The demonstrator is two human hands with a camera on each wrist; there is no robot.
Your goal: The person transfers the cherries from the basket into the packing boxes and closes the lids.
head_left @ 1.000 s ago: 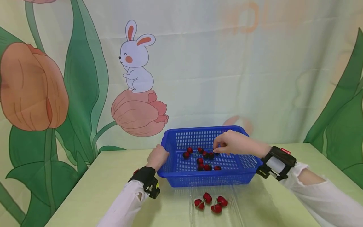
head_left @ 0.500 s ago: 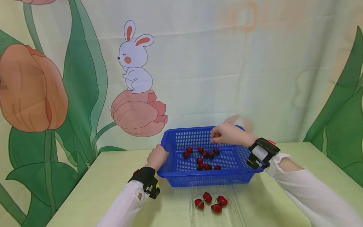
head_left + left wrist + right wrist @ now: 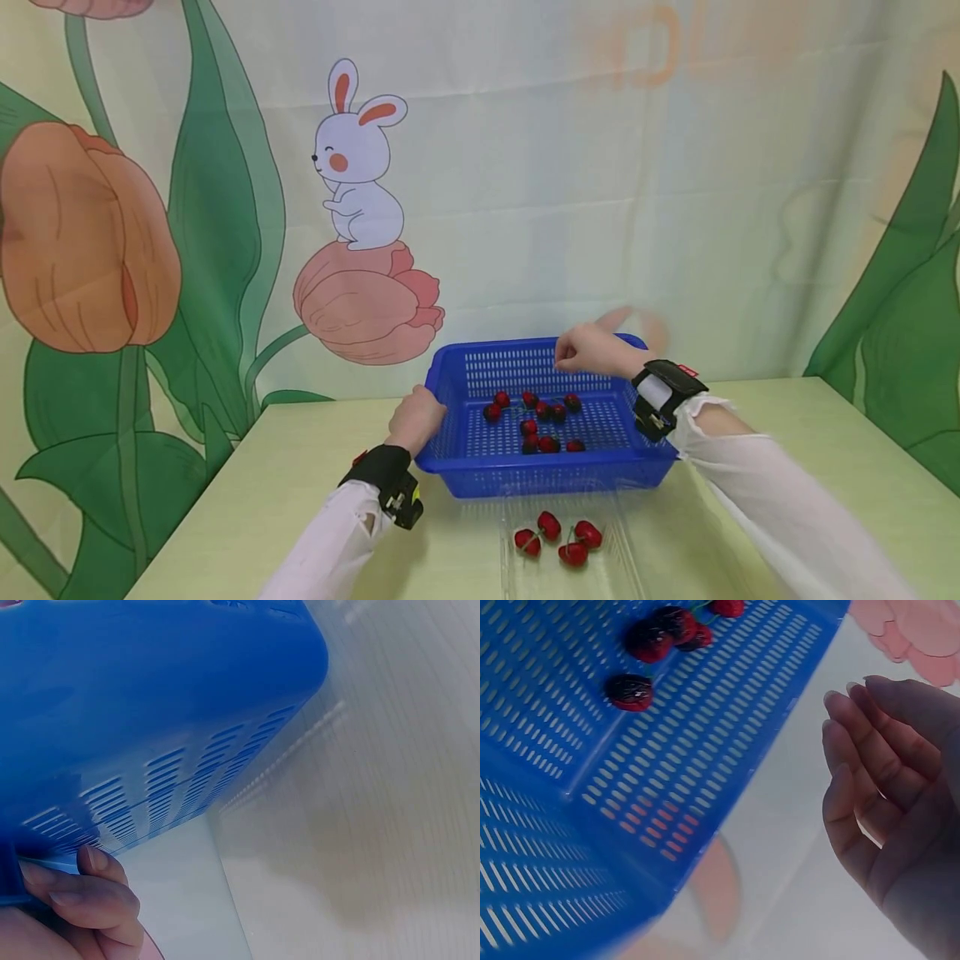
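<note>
Nearest, at six o'clock on the table, a clear tray holds four red cherries, just before a blue basket with red-and-dark cherries scattered on its floor. At the basket's nine o'clock the left hand grips the rim with curled fingers, while farther back, at one o'clock, the right hand hovers near the far rim, fingers loosely bent, holding nothing.

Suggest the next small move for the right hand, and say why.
Perhaps move the right hand to the clear tray for a cherry: its fingers look empty, four cherries lie there, and the left hand grips the blue basket, which holds others.
</note>
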